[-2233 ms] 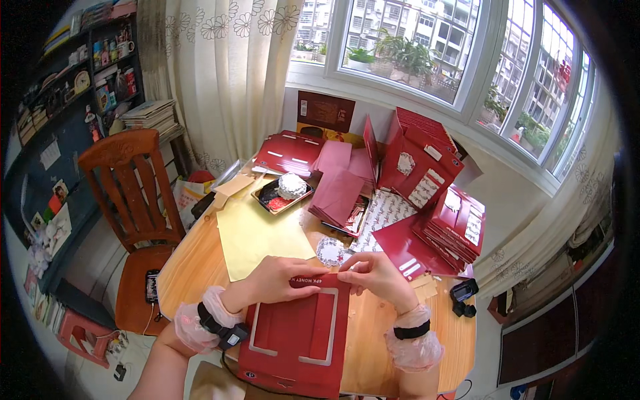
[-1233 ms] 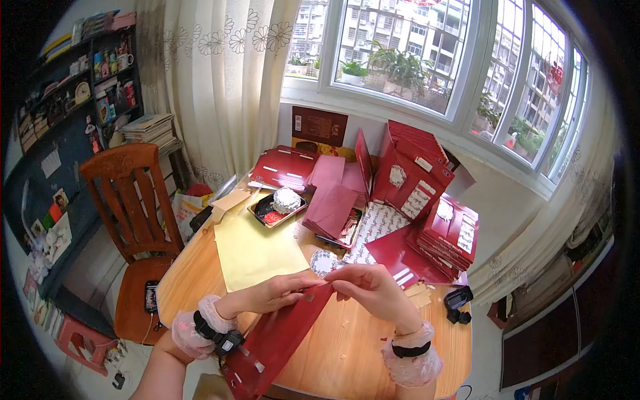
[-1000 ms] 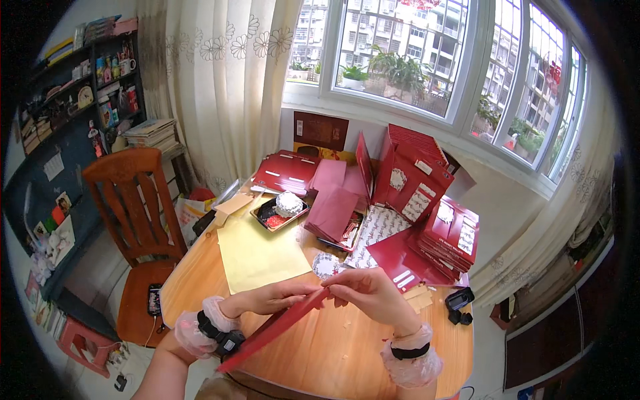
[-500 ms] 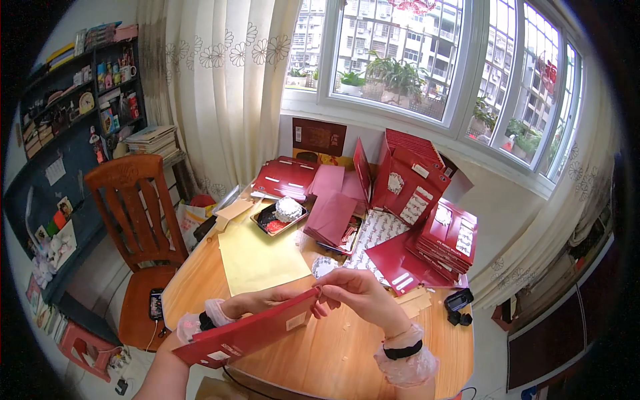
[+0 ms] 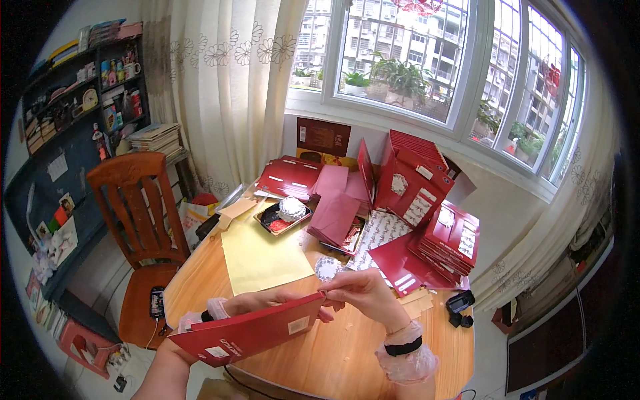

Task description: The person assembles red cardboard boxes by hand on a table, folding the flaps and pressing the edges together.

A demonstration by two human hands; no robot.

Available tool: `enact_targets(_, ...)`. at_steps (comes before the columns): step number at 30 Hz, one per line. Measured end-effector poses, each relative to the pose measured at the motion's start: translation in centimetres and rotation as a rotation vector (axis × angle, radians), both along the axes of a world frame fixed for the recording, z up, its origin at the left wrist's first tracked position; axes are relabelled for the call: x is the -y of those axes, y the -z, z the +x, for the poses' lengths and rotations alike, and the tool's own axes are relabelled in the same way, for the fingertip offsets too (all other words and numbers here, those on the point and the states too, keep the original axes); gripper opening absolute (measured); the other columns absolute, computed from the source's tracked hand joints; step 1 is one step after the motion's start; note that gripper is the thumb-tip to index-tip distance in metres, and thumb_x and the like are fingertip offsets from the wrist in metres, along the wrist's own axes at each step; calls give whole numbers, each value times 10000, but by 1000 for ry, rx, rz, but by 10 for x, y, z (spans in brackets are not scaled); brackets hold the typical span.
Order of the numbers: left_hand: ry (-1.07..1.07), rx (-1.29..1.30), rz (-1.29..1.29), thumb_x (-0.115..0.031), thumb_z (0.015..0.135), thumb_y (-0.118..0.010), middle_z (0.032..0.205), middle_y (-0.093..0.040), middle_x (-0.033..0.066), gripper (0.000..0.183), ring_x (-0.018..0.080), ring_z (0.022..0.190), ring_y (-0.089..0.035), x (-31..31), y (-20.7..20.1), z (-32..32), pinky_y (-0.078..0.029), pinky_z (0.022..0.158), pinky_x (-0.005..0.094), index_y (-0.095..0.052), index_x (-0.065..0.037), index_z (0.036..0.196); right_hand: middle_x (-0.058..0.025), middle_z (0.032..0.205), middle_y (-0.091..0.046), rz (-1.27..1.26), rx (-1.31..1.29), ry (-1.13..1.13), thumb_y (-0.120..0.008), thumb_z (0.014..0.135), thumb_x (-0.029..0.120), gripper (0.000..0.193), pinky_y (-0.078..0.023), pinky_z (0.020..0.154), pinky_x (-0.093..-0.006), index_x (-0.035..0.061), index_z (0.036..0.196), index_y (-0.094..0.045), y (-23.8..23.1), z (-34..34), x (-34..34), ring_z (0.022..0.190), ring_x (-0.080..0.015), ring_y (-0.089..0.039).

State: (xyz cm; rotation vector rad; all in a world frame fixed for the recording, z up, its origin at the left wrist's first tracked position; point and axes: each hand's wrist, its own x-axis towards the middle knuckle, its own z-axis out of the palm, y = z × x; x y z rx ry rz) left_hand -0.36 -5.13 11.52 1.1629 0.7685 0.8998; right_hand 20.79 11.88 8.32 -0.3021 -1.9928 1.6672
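Observation:
A flat red cardboard sleeve [image 5: 257,330] with pale labels is held tilted above the near side of the table. My left hand [image 5: 261,303] is closed around it from behind; the sleeve hides part of the palm and fingers. At the sleeve's upper right corner, my right hand [image 5: 363,295] pinches the edge between thumb and fingertips. Both wrists wear pale, gathered cuffs with dark bands. Just beyond my right hand lies a round white-and-grey patterned piece [image 5: 327,268]. A yellow sheet [image 5: 263,257] lies beyond my left hand.
A black tray [image 5: 272,217] holds a silvery patterned pile and red pieces. Dusty-red envelopes [image 5: 333,217] rest on another tray. Red sleeves are stacked [image 5: 445,240] at the right, with larger ones upright [image 5: 413,177] behind. A small black case [image 5: 459,307] sits near the table's right edge. A wooden chair [image 5: 137,207] stands left.
The sleeve has turned a little, so more of its labelled front shows. Both hands keep their hold, the right one still at the corner. The whole view has shifted slightly.

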Motion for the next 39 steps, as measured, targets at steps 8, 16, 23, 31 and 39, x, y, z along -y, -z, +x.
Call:
enact_targets(8,-35,32,-27,-380,1049,-456,1368,-571,122,537,228,1296,-526,1,8,-2,-390,1117,370,-434,-77,1492,-13,816,-712,46,45,18,-700,938,82,149,-519,618,-204,-14,1044,-742,1,3,0,719,-63,-645)
enact_targets(16,-72,52,-39,-391,1043,-464,1367,-574,127,548,229,1295,-529,-1,16,2,-392,1116,369,-440,-74,1489,-28,845,-712,16,-2,-20,-693,940,66,132,-546,667,-219,-27,1031,-712,5,-2,1,752,-82,-658)
enact_targets(23,-133,75,-71,-400,1037,-472,1365,-576,131,557,230,1293,-532,22,-8,-2,-394,1116,369,-444,-71,1486,-18,845,-701,134,23,45,-688,941,61,114,-532,684,-233,-31,1008,-695,3,-1,2,766,-82,-645)
enact_targets(31,-90,61,-63,-411,1030,-480,1364,-579,136,568,231,1292,-535,3,11,4,-395,1115,368,-449,-68,1482,-28,856,-697,13,90,-25,-667,960,65,124,-530,687,-228,-41,1020,-690,-5,3,4,762,-78,-633)
enact_targets(39,-95,58,-56,-422,1024,-488,1362,-581,141,579,231,1290,-539,3,15,2,-397,1114,368,-454,-65,1479,-27,874,-704,46,115,-41,-670,957,68,131,-527,684,-226,-34,1035,-697,-7,5,5,769,-74,-632)
